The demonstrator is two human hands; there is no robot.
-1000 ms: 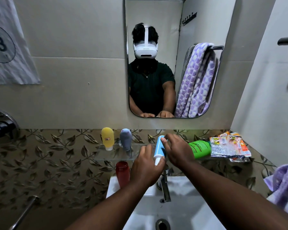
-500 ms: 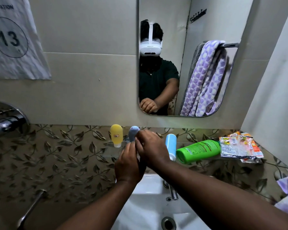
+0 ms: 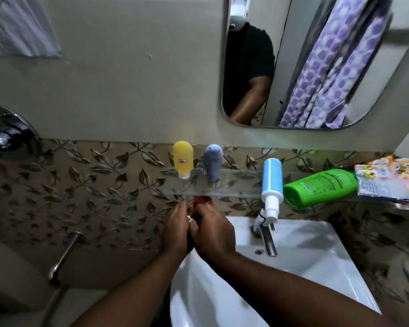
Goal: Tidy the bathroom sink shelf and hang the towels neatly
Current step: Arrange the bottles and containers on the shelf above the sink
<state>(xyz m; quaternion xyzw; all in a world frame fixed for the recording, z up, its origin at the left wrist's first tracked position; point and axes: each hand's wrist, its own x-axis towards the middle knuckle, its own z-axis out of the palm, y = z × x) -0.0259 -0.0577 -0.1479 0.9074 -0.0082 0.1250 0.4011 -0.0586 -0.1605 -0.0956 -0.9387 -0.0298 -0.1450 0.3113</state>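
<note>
On the glass shelf [image 3: 241,179] stand a yellow bottle [image 3: 182,159], a grey bottle [image 3: 213,164] and a blue-and-white pump bottle [image 3: 272,182]. A green bottle [image 3: 320,186] lies on its side beside snack packets [image 3: 390,184]. Below the shelf's left end, my left hand [image 3: 176,230] and my right hand [image 3: 211,232] close together around a red bottle [image 3: 202,200]; only its top shows. A purple patterned towel [image 3: 328,74] shows in the mirror.
The white sink [image 3: 305,267] with its chrome tap [image 3: 267,239] lies under the shelf. A chrome wall fitting [image 3: 5,138] sits at left, a metal pipe [image 3: 64,253] lower down. A paper sign [image 3: 19,27] hangs top left.
The view has tilted down and shifted left. Both hands dropped from the grey bottle on the shelf to the red bottle below it; the blue pump bottle now stands alone on the shelf.
</note>
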